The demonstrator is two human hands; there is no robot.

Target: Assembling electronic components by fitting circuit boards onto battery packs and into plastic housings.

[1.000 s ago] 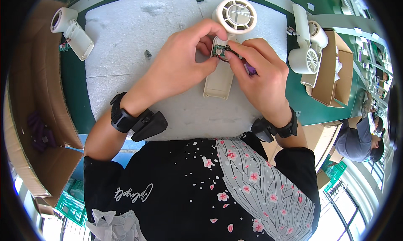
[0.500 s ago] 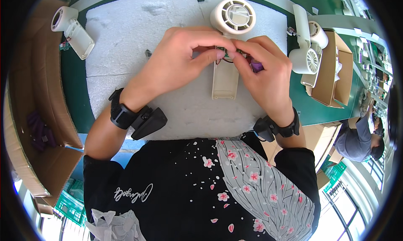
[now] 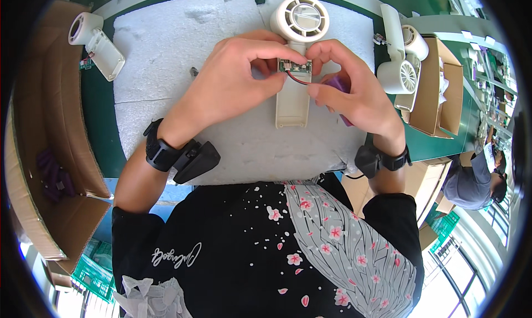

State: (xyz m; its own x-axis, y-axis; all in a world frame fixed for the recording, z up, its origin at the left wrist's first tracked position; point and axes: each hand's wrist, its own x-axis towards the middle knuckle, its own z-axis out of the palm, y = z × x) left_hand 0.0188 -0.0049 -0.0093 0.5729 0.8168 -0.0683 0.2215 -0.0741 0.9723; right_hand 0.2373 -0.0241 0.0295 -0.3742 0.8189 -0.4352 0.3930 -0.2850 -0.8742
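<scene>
A cream handheld fan [image 3: 275, 24] lies with its round head away from me and its open handle shell [image 3: 291, 113] toward me. Across the top of that handle sits a small green circuit board [image 3: 299, 68] with a dark red wire running off it. My left hand [image 3: 235, 77] is closed at the board, index finger along its upper edge and thumb at its lower left. My right hand [image 3: 363, 93] curls round a purple cylindrical battery [image 3: 339, 84], partly hidden by the fingers. Its index fingertip is by the board's right end, its thumb near the wire.
White foam slabs [image 3: 166, 46] cover the green bench. One opened fan [image 3: 105, 54] lies at the left, more fans [image 3: 397, 77] at the right beside a cardboard box [image 3: 438, 115]. A large carton [image 3: 61, 113] at left holds purple batteries [image 3: 54, 176]. Another person [image 3: 471, 179] is far right.
My right hand has moved right and its fingers have spread apart, uncovering the circuit board and more of the battery. The fan has shifted slightly left.
</scene>
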